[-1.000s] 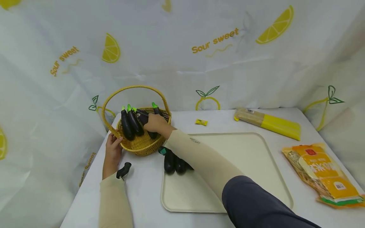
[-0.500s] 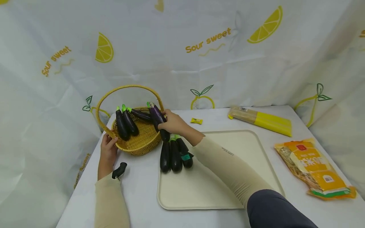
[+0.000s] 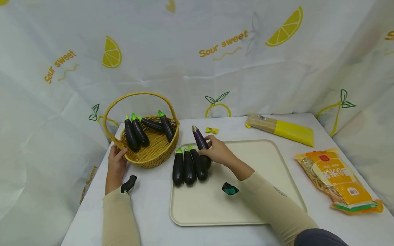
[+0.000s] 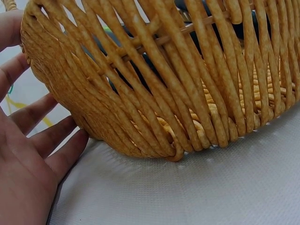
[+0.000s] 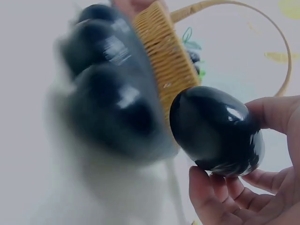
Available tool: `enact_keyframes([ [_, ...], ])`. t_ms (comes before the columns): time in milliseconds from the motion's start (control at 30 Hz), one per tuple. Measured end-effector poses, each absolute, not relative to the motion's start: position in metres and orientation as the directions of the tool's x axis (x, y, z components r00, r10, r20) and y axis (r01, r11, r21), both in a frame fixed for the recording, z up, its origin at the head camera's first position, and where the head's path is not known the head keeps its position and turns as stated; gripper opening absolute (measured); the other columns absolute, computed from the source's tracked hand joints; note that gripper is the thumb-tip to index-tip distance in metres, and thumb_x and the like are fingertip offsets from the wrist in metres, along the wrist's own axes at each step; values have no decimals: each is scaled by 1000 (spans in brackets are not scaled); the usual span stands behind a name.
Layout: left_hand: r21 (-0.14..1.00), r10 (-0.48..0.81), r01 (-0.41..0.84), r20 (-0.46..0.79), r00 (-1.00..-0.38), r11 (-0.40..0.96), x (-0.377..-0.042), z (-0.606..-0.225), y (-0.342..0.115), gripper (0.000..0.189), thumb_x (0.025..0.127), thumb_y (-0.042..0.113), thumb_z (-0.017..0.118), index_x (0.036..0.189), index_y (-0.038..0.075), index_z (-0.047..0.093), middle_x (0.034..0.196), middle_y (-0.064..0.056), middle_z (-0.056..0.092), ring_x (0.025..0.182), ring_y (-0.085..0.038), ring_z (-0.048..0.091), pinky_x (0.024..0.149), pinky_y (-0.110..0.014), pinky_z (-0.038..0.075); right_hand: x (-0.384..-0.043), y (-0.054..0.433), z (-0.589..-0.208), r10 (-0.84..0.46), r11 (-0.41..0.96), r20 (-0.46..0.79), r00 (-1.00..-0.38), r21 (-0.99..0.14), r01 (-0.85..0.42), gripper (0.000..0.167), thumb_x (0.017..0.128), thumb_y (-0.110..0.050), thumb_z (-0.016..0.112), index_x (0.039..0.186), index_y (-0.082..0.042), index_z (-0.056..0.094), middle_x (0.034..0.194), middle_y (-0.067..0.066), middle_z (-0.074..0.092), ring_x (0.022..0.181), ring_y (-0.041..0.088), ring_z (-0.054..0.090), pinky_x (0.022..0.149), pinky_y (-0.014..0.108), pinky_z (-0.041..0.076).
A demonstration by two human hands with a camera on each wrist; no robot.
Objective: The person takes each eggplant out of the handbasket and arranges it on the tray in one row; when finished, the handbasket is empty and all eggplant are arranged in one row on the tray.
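Observation:
My right hand (image 3: pixel 219 152) grips a dark purple eggplant (image 3: pixel 199 138) by its side, low over the tray (image 3: pixel 197 208). In the right wrist view, the thumb and fingers wrap the rounded end of that eggplant (image 5: pixel 213 131). Beside it on the tray, three eggplants (image 3: pixel 189 169) with green stems lie in a row, stems pointing away. My left hand (image 3: pixel 117 164) holds the left rim of the yellow wicker basket (image 3: pixel 154 159). In the left wrist view, its fingers (image 4: pixel 51 136) rest against the woven wall. Several eggplants (image 3: pixel 140 131) lie inside the basket.
A small yellow packet (image 3: pixel 211 130) lies behind the tray. At the back right is a long yellow-ended package of noodles (image 3: pixel 280 130). An orange food bag (image 3: pixel 338 181) lies right of the tray. A printed white curtain (image 3: pixel 172 75) surrounds the table.
My right hand has lifted an eggplant out of the basket and carried it right, over the tray beside the row. My left hand keeps its hold on the basket.

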State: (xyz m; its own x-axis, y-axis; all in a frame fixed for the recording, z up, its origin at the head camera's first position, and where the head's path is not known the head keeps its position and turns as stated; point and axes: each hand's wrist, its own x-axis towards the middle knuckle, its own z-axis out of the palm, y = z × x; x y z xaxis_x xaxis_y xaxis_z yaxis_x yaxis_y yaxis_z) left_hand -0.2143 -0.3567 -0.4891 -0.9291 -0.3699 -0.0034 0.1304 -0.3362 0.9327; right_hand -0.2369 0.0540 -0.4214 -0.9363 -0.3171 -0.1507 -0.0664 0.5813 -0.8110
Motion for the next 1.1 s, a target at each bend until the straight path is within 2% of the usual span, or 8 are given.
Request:
enact_keyframes([
  [167,927,-372,163,27,-928,-339,-216,-489,-357,34,97,0,53,127,15,49,127,-4,48,112,-17,46,90,-28,40,-223,76,-443,-283,607,-188,-941,-794,-24,65,84,-34,73,138,-9,45,102,8,58,77,20,57,63,34,47],
  [500,918,-389,170,18,-921,-359,-217,-488,-361,36,96,-1,53,128,15,49,128,-5,49,113,-18,46,89,-28,41,-209,78,-461,-295,661,-132,-946,-743,-102,46,90,-33,67,126,-7,56,86,1,56,69,17,52,65,34,42],
  [833,914,-388,158,0,-922,-374,-217,-489,-361,36,96,2,56,128,15,49,129,-5,47,115,-18,45,92,-27,40,-204,72,-462,-257,702,-114,-960,-705,-105,58,88,-35,69,133,-4,51,92,1,59,77,17,55,72,37,45],
  [1100,921,-374,139,-8,-927,-364,-217,-490,-359,37,96,4,57,130,16,48,132,-4,47,117,-19,44,94,-29,38,-198,77,-456,-248,721,-174,-953,-691,-61,63,90,-45,66,137,-7,47,93,1,60,77,17,56,72,37,46],
])
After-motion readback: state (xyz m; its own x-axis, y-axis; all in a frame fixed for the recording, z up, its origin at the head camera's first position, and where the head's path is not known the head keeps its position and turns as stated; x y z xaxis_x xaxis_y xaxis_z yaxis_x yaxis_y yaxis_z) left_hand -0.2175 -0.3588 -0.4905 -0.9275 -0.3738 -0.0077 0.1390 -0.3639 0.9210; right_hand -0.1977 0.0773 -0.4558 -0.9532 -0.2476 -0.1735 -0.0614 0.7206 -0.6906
